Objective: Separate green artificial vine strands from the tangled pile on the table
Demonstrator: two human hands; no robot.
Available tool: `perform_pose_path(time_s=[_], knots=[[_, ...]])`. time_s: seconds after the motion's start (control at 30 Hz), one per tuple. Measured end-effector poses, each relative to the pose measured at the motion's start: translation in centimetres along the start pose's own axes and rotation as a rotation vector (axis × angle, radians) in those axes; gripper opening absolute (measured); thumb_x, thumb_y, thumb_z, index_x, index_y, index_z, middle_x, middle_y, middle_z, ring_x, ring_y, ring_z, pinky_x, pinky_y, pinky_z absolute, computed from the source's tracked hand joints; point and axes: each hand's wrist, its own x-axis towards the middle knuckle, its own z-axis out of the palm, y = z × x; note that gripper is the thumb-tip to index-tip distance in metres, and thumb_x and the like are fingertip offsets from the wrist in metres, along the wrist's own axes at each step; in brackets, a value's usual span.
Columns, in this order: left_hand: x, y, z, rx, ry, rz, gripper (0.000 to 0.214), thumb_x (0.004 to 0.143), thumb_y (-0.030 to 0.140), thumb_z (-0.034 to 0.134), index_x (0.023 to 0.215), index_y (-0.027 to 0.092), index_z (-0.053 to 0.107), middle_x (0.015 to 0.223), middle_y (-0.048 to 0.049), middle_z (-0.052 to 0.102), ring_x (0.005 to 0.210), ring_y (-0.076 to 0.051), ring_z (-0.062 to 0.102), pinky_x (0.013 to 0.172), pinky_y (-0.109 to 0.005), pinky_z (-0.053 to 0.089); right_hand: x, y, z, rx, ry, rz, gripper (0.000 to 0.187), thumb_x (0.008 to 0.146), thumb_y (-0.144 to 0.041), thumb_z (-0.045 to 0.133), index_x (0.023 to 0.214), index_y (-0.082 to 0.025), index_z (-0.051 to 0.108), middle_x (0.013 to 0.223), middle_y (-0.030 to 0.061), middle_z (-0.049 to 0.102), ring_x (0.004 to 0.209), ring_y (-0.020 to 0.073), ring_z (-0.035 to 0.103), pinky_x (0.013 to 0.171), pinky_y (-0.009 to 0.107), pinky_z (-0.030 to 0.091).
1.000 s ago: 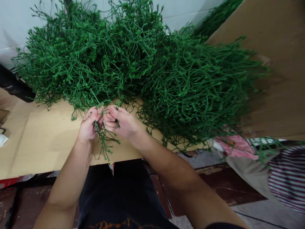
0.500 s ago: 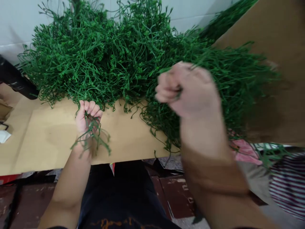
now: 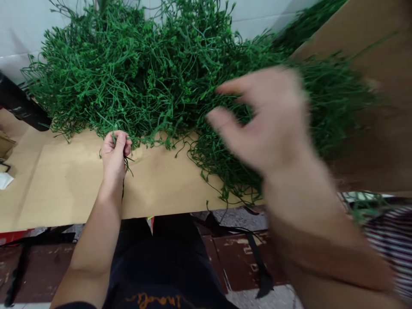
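My left hand (image 3: 116, 148) is closed in a pinch at the front edge of a big heap of green artificial plant stems (image 3: 128, 81). A few thin green stems (image 3: 128, 164) poke out from between its fingers. My right hand (image 3: 267, 116), blurred by motion, is over the right part of the heap with thumb and forefinger spread apart and nothing visible between them. Behind and below that hand lie more tangled stems (image 3: 225, 171), partly covered by the forearm.
Brown cardboard (image 3: 74, 180) covers the worktop. A raised cardboard flap (image 3: 360, 38) stands at the right. At the left edge lies a black cylinder (image 3: 22, 103). A white tiled wall (image 3: 257, 15) rises behind. Striped fabric (image 3: 392, 240) shows at the lower right.
My right hand was a closed fist; it has opened and shifted slightly right. My left hand has turned, thumb now uppermost, and fewer stems hang from it.
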Motion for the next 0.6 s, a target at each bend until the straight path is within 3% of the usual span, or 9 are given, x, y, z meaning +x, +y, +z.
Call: perform_pose_path(time_s=[0.1,0.2,0.27,0.4,0.6], knots=[[-0.1,0.2,-0.2,0.024,-0.003,-0.024,0.022,0.069,0.029,0.072,0.067,0.018,0.053,0.056,0.0063,0.053,0.043,-0.002,0.042,0.040,-0.014,0.032,-0.8,-2.7,3.2,-0.032,-0.044,-0.087,0.043,0.084,-0.047,0.050,0.109,-0.013,0.056,0.108,0.0135,0.055,0.104,0.0274,0.045,0.091,0.047,0.036],[0.0,0.4,-0.5,0.024,-0.035,-0.087,0.016,0.073,0.028,0.069,0.073,0.019,0.055,0.053,0.0071,0.051,0.041,-0.002,0.040,0.039,-0.014,0.031,-0.8,-3.7,7.0,-0.009,-0.107,-0.017,0.040,0.084,-0.042,0.051,0.112,-0.013,0.054,0.111,0.0145,0.051,0.104,0.0273,0.042,0.087,0.043,0.037],[0.0,0.4,-0.7,0.010,-0.052,-0.115,0.012,0.074,0.026,0.067,0.077,0.020,0.057,0.053,0.0069,0.051,0.041,-0.003,0.041,0.039,-0.014,0.031,-0.6,-3.1,8.3,0.036,-0.134,0.045,0.032,0.084,-0.035,0.051,0.107,-0.014,0.057,0.107,0.0137,0.053,0.101,0.0261,0.043,0.085,0.041,0.037],[-0.1,0.3,-0.4,0.077,-0.061,-0.102,0.010,0.076,0.025,0.065,0.081,0.020,0.059,0.057,0.0051,0.055,0.045,-0.004,0.045,0.043,-0.016,0.034,-0.3,-1.4,8.3,0.172,-0.181,0.106,0.018,0.085,-0.025,0.047,0.092,-0.015,0.060,0.090,0.0087,0.059,0.089,0.0208,0.048,0.079,0.035,0.037],[0.1,-0.1,-0.7,0.277,0.083,0.063,0.020,0.077,0.036,0.063,0.076,0.018,0.056,0.068,0.0027,0.056,0.053,-0.005,0.050,0.048,-0.017,0.036,-0.1,-1.1,7.2,0.357,-0.237,0.230,0.025,0.084,-0.035,0.049,0.082,-0.013,0.060,0.075,0.0054,0.057,0.074,0.0152,0.048,0.068,0.029,0.036]])
